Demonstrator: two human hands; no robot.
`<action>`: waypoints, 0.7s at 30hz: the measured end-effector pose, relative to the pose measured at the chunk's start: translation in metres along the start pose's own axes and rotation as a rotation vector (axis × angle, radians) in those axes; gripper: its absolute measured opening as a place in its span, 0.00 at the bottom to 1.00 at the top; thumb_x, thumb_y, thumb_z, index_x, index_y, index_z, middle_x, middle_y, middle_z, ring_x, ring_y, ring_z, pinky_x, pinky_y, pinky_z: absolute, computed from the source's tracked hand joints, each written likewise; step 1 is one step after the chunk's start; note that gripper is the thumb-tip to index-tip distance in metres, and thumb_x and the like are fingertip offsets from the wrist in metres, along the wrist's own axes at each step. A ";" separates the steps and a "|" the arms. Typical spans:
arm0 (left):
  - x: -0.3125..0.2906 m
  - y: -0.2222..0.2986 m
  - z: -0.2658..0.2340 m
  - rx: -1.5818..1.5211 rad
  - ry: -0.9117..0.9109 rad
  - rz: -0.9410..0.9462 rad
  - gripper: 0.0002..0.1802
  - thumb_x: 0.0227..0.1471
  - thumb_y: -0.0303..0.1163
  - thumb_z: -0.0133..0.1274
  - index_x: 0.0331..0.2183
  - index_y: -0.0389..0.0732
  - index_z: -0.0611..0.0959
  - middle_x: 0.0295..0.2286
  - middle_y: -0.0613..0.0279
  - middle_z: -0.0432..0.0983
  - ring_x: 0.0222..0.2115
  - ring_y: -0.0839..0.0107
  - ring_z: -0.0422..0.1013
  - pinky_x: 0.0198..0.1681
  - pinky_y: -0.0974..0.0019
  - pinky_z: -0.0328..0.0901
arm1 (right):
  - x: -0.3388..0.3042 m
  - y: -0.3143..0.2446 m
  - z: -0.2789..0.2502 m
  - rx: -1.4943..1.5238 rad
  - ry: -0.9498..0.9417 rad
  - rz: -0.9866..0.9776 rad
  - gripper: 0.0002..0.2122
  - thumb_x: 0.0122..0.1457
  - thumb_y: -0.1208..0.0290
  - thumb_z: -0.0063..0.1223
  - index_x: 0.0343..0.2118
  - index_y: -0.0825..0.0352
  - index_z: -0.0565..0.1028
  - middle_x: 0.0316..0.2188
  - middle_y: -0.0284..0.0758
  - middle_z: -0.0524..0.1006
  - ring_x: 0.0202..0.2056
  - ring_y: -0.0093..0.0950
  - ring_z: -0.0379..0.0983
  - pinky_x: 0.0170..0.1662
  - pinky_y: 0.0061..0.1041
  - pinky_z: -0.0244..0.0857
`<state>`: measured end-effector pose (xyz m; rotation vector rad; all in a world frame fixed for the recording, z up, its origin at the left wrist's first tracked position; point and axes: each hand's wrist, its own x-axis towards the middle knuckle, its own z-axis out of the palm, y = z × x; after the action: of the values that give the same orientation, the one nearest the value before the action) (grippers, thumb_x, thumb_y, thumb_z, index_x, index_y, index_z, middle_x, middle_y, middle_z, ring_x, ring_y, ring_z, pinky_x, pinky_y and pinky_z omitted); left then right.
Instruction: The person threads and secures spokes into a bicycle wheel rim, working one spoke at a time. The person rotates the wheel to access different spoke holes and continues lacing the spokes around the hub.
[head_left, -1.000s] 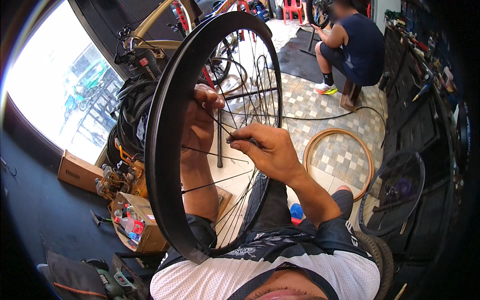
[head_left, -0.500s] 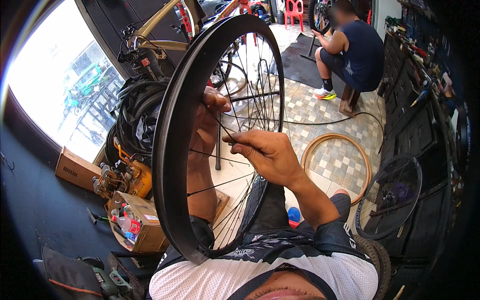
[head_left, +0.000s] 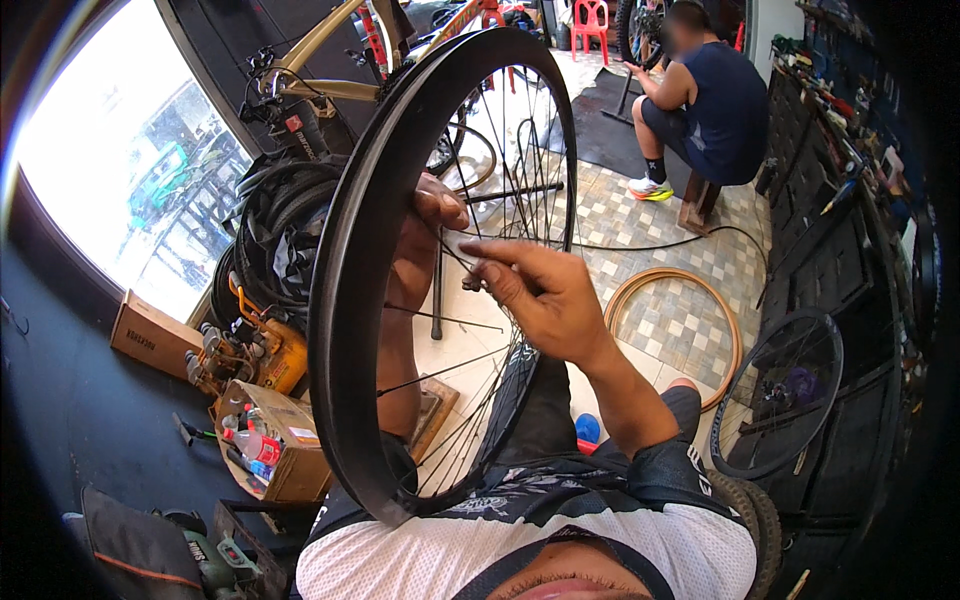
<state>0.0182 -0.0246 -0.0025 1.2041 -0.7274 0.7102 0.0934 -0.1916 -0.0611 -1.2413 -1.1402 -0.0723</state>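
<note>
My right hand [head_left: 545,295] pinched a thin spoke [head_left: 455,255] between thumb and fingertips, near the middle of the black bicycle rim [head_left: 350,300] standing upright over my lap. My left hand [head_left: 425,225] reached through the spokes from behind, fingers curled there; I could not tell what they gripped. A tan tyre [head_left: 725,330] lay on the tiled floor [head_left: 640,220].

Narrow gaps between spokes [head_left: 470,365], black rim [head_left: 350,300] close around both hands.
</note>
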 end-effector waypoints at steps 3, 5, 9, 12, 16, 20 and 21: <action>0.003 -0.005 -0.006 -0.059 -0.055 -0.037 0.17 0.62 0.43 0.57 0.41 0.39 0.83 0.36 0.59 0.76 0.38 0.63 0.71 0.45 0.56 0.66 | 0.008 0.003 -0.003 -0.138 0.109 -0.037 0.16 0.64 0.68 0.65 0.52 0.68 0.82 0.38 0.39 0.85 0.30 0.29 0.78 0.36 0.25 0.70; 0.002 -0.003 -0.016 0.011 -0.063 -0.036 0.18 0.62 0.46 0.58 0.40 0.39 0.83 0.35 0.59 0.76 0.36 0.62 0.70 0.44 0.56 0.67 | 0.009 0.014 0.002 -0.166 0.075 -0.055 0.14 0.64 0.68 0.63 0.51 0.68 0.82 0.39 0.41 0.85 0.35 0.37 0.82 0.40 0.30 0.74; 0.006 0.008 -0.049 0.446 -0.038 -0.013 0.22 0.66 0.43 0.56 0.49 0.33 0.81 0.43 0.48 0.80 0.45 0.63 0.76 0.47 0.59 0.72 | 0.004 0.034 0.012 -0.107 0.029 -0.064 0.11 0.65 0.70 0.60 0.47 0.69 0.82 0.39 0.46 0.84 0.40 0.45 0.83 0.42 0.37 0.76; 0.014 0.019 -0.037 0.403 0.079 -0.132 0.27 0.66 0.49 0.54 0.54 0.36 0.79 0.50 0.51 0.78 0.47 0.63 0.76 0.50 0.57 0.71 | 0.007 0.026 0.016 -0.166 -0.015 -0.068 0.11 0.66 0.68 0.59 0.47 0.67 0.81 0.38 0.44 0.84 0.38 0.45 0.83 0.39 0.38 0.76; 0.021 0.016 -0.017 0.316 0.071 -0.300 0.26 0.69 0.45 0.52 0.57 0.34 0.78 0.49 0.51 0.80 0.46 0.66 0.77 0.51 0.58 0.71 | 0.005 0.026 0.014 -0.321 -0.013 -0.094 0.10 0.67 0.66 0.57 0.47 0.64 0.81 0.37 0.42 0.84 0.37 0.45 0.82 0.38 0.40 0.75; 0.023 0.018 -0.015 0.208 0.113 -0.299 0.23 0.68 0.42 0.54 0.55 0.34 0.79 0.48 0.52 0.80 0.45 0.66 0.76 0.50 0.59 0.70 | 0.007 0.027 0.015 -0.347 0.015 -0.148 0.10 0.67 0.66 0.57 0.47 0.63 0.80 0.36 0.41 0.83 0.36 0.45 0.81 0.37 0.41 0.75; 0.023 0.018 -0.015 0.187 0.117 -0.303 0.23 0.68 0.41 0.55 0.55 0.34 0.79 0.48 0.52 0.80 0.45 0.67 0.76 0.49 0.59 0.70 | 0.006 0.027 0.015 -0.351 0.024 -0.162 0.10 0.66 0.66 0.57 0.47 0.62 0.80 0.36 0.41 0.83 0.36 0.45 0.81 0.37 0.41 0.75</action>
<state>0.0186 -0.0039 0.0227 1.3945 -0.3752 0.5988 0.1027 -0.1667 -0.0776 -1.4482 -1.2395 -0.4231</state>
